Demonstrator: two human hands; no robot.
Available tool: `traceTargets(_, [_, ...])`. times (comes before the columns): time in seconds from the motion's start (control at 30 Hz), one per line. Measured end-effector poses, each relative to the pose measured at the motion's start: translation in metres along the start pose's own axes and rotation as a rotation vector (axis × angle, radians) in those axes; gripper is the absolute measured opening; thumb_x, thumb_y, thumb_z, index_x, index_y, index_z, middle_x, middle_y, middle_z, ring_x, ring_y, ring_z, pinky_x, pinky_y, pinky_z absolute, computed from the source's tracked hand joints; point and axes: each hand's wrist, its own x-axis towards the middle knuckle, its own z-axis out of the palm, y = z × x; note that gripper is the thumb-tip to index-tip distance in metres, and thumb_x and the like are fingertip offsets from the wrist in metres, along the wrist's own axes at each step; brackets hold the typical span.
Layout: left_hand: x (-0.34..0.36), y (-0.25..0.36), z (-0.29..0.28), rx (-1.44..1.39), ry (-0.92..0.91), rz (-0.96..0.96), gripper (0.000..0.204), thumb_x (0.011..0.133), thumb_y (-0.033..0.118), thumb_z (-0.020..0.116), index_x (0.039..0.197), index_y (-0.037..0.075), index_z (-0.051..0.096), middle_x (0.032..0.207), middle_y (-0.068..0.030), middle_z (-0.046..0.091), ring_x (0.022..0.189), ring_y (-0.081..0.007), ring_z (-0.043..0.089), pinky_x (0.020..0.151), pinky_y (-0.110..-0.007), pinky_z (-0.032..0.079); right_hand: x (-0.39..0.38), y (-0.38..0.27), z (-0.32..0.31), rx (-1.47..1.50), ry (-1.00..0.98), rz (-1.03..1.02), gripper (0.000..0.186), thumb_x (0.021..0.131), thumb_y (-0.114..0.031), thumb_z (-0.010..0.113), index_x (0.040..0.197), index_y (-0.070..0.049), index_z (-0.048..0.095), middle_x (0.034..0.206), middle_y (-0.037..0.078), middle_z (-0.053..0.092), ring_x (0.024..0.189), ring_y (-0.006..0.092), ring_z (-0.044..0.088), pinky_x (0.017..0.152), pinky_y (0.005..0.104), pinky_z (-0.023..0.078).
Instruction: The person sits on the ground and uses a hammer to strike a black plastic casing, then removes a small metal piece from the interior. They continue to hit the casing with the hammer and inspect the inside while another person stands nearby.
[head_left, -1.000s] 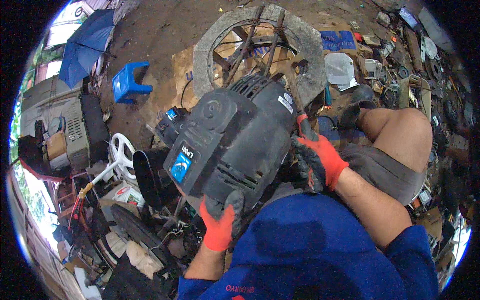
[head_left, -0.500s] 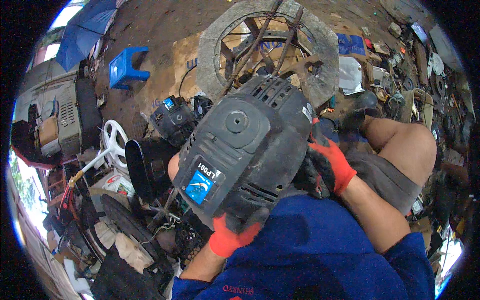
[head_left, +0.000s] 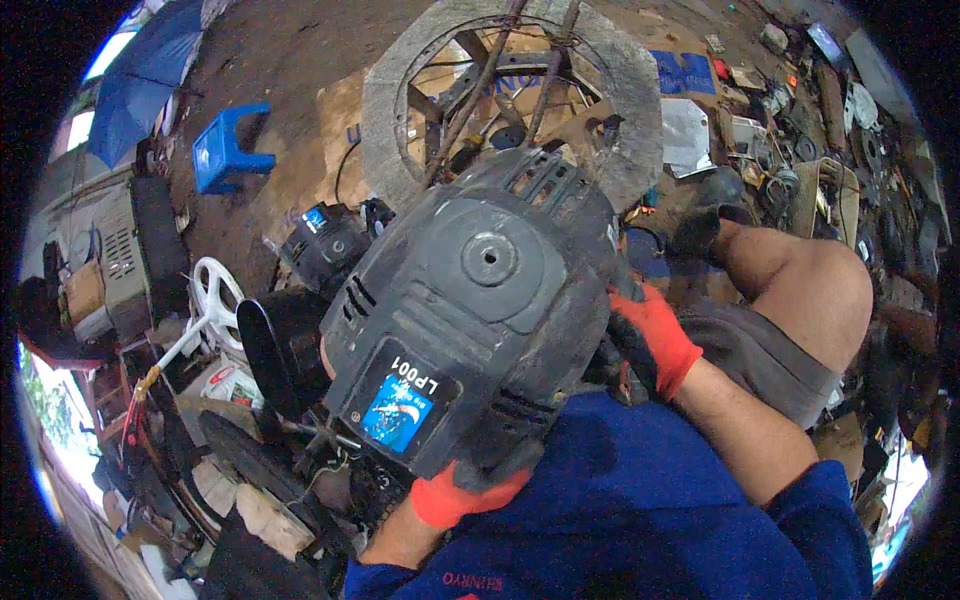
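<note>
While the left hand [head_left: 470,488] is clamped on the black machine [head_left: 450,320] at its six o'clock side, the right hand [head_left: 648,335] grips it at three o'clock.

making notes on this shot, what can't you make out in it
In the head view:
Black vented plastic casing: underside faces away.
Left hand in red-and-black glove: fingertips unclear against casing.
Rough grey octagonal ring: near side behind casing, top cut off by upper edge.

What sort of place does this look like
Likely an informal repair or salvage yard: there's a black machine housing, a dirt floor, and jumbled scrap parts along the right.
</note>
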Motion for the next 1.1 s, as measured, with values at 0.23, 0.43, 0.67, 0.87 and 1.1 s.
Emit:
traceTargets(0.23, [0.013,-0.002,0.005,-0.087,-0.066,-0.046,0.048,0.089,0.037,0.050,0.129,0.011,0.052,0.124,-0.0061,0.058,0.114,-0.0238,0.053,0.100,-0.038,0.041,0.001,-0.004,0.001,-0.099,-0.018,0.032,0.028,0.085,-0.022,0.067,0.107,-0.007,0.059,0.091,0.006,0.064,0.075,0.0166,0.061,0.063,0.0330,0.050])
traceTargets(0.43, [0.014,0.011,-0.006,0.042,-0.171,0.007,0.042,0.079,0.018,0.070,0.119,0.010,0.059,0.111,-0.0065,0.063,0.104,-0.0232,0.059,0.091,-0.037,0.046,0.015,0.016,-0.019,-0.241,0.024,-0.065,0.030,0.085,-0.021,0.066,0.109,-0.005,0.058,0.095,0.007,0.064,0.079,0.0172,0.062,0.065,0.0338,0.051])
traceTargets(0.67, [0.012,0.000,-0.004,0.363,-0.059,0.372,0.037,0.075,0.021,0.075,0.111,0.019,0.068,0.107,-0.0064,0.066,0.099,-0.0250,0.062,0.088,-0.037,0.048,0.003,0.001,-0.004,-0.085,-0.061,-0.040,0.031,0.088,-0.022,0.064,0.112,-0.004,0.057,0.097,0.007,0.064,0.083,0.0173,0.063,0.068,0.0330,0.051])
traceTargets(0.87, [0.013,0.005,-0.003,0.307,-0.018,0.247,0.040,0.075,0.021,0.074,0.112,0.009,0.065,0.109,-0.0096,0.064,0.098,-0.0241,0.062,0.088,-0.039,0.048,-0.004,-0.004,0.001,-0.115,-0.021,-0.019,0.030,0.088,-0.022,0.063,0.112,-0.006,0.057,0.096,0.006,0.064,0.080,0.0168,0.062,0.064,0.0325,0.051])
traceTargets(1.1, [0.005,-0.012,-0.001,0.467,0.594,0.426,0.044,0.082,0.011,0.062,0.125,0.003,0.052,0.131,-0.0160,0.048,0.117,-0.0294,0.050,0.101,-0.042,0.038,-0.001,-0.004,-0.001,-0.128,-0.074,-0.009,0.023,0.087,-0.026,0.065,0.102,-0.009,0.059,0.082,0.001,0.062,0.067,0.0124,0.058,0.056,0.0294,0.046])
